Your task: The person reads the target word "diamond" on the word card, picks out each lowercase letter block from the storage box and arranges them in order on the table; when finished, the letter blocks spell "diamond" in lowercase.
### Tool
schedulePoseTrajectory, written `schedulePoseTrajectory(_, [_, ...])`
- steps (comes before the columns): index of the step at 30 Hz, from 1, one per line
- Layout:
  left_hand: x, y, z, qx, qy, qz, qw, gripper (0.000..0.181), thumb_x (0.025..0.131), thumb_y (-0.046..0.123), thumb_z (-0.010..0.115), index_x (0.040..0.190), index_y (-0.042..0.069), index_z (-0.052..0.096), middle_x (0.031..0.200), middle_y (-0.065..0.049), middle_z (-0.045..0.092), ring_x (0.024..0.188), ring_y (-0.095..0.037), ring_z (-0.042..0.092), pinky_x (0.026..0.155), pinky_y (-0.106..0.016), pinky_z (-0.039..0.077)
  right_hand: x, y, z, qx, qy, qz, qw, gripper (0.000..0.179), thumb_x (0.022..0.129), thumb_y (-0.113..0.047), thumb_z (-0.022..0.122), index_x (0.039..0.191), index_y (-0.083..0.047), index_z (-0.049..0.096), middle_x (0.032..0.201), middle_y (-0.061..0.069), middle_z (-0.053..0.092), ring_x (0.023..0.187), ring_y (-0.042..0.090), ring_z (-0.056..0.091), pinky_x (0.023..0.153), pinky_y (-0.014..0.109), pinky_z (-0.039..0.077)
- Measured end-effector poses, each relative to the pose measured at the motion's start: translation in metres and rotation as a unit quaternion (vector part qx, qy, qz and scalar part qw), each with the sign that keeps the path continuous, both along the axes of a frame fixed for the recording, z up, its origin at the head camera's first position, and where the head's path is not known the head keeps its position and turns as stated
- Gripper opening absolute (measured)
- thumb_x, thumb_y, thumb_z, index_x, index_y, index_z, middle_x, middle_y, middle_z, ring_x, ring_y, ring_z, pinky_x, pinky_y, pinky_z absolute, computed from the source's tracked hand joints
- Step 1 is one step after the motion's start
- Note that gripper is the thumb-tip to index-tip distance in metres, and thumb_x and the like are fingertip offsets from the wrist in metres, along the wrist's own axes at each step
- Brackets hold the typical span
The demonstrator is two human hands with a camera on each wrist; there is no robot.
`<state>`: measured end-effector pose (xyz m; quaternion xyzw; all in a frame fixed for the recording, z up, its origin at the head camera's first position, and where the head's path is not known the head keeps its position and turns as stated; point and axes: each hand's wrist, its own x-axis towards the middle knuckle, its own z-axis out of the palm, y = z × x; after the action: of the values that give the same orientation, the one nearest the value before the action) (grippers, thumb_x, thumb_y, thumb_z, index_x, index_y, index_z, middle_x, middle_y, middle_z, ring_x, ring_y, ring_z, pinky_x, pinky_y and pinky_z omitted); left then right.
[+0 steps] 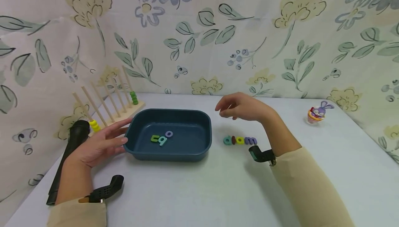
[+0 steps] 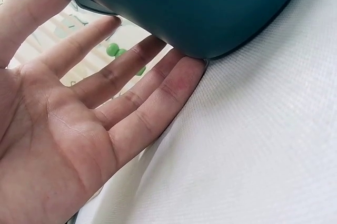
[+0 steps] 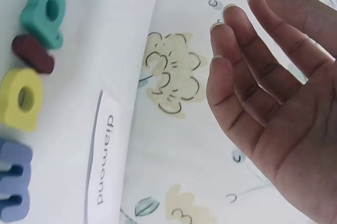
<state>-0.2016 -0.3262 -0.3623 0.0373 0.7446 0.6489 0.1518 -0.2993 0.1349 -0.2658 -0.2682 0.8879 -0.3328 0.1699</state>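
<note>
My left hand (image 1: 104, 143) touches the left end of a dark blue tray (image 1: 169, 157) with outstretched fingers; the thumb is at its rim. Inside the tray lie a green letter (image 1: 153, 139), a teal letter (image 1: 163, 138) and a purple ring-shaped letter (image 1: 169, 131). My right hand (image 1: 241, 106) hovers above the table, fingers loosely bent, holding nothing. Below it stands a letter row: a teal d (image 3: 31, 18), a dark red i (image 3: 34, 54), a yellow letter (image 3: 13, 113) and a purple m (image 3: 16, 174). Near the row lies a paper strip (image 3: 100, 161) printed "diamond".
A wooden peg rack (image 1: 135, 107) with green and yellow beads stands behind my left hand. A black cylindrical object (image 1: 70, 156) lies at the left table edge. A small purple rabbit figure (image 1: 318, 112) stands at the back right, before the floral curtain (image 1: 199, 57).
</note>
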Motion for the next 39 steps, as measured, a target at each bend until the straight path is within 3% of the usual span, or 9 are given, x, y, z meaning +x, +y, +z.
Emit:
schedulePoseTrajectory(7, [0.001, 0.000, 0.000, -0.006, -0.001, 0.007, 1.0000, 0.071, 0.103, 0.019, 0.062, 0.164, 0.033, 0.029, 0.172, -0.020, 0.014, 0.119, -0.004, 0.062, 0.094, -0.030, 0.058, -0.006, -0.023, 0.009, 0.006, -0.021, 0.030, 0.9993, 0.022, 0.099, -0.020, 0.065, 0.118, -0.011, 0.073, 0.108, 0.007, 0.073, 0.100, 0.028, 0.067, 0.084, 0.039, 0.059])
schedulePoseTrajectory(16, [0.000, 0.003, 0.002, -0.008, 0.002, 0.005, 1.0000, 0.070, 0.103, 0.020, 0.062, 0.164, 0.033, 0.030, 0.171, -0.019, 0.016, 0.120, -0.005, 0.061, 0.095, -0.030, 0.058, -0.014, -0.056, 0.017, 0.033, -0.041, 0.049, 0.9974, 0.024, 0.097, -0.021, 0.067, 0.119, -0.012, 0.074, 0.114, 0.013, 0.074, 0.099, 0.025, 0.069, 0.084, 0.037, 0.060])
schedulePoseTrajectory(28, [0.001, 0.003, 0.003, -0.017, 0.006, 0.001, 0.9998, 0.070, 0.103, 0.020, 0.063, 0.164, 0.032, 0.029, 0.172, -0.018, 0.017, 0.121, -0.007, 0.059, 0.095, -0.030, 0.057, -0.025, -0.105, 0.009, 0.058, -0.063, 0.072, 0.9937, 0.027, 0.096, -0.019, 0.068, 0.122, -0.012, 0.073, 0.116, 0.013, 0.074, 0.095, 0.025, 0.070, 0.084, 0.035, 0.060])
schedulePoseTrajectory(39, [0.003, 0.003, 0.003, -0.016, 0.005, 0.005, 0.9999, 0.072, 0.102, 0.019, 0.064, 0.164, 0.032, 0.030, 0.172, -0.017, 0.015, 0.129, -0.014, 0.054, 0.097, -0.032, 0.057, -0.030, -0.141, 0.001, 0.069, -0.042, 0.108, 0.9908, 0.027, 0.095, -0.015, 0.072, 0.122, -0.012, 0.075, 0.114, -0.001, 0.075, 0.106, 0.017, 0.067, 0.087, 0.034, 0.058])
